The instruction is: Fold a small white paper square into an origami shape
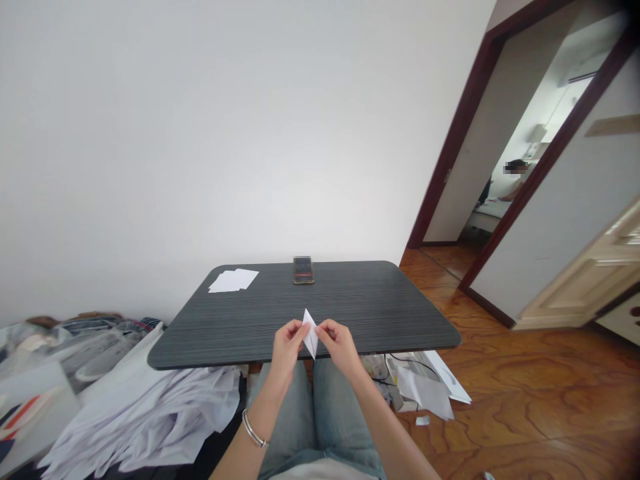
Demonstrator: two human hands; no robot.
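Observation:
A small folded white paper (311,335), shaped like a narrow diamond with a pointed top and bottom, is held over the front edge of the dark table (350,293). My left hand (289,341) pinches its left side between thumb and fingers; a silver bangle circles that wrist. Its right side is pinched by my right hand (336,339). White sheets (233,280) lie overlapping at the table's back left. A phone-like device (303,270) stands upright at the middle of the back edge.
White cloth or sheeting (165,413) is heaped left below the table, beside plastic-wrapped items (95,347). Papers (425,393) and cables lie under the right side. A wall (300,133) rises behind the table. Through the doorway at right, a person is partly visible.

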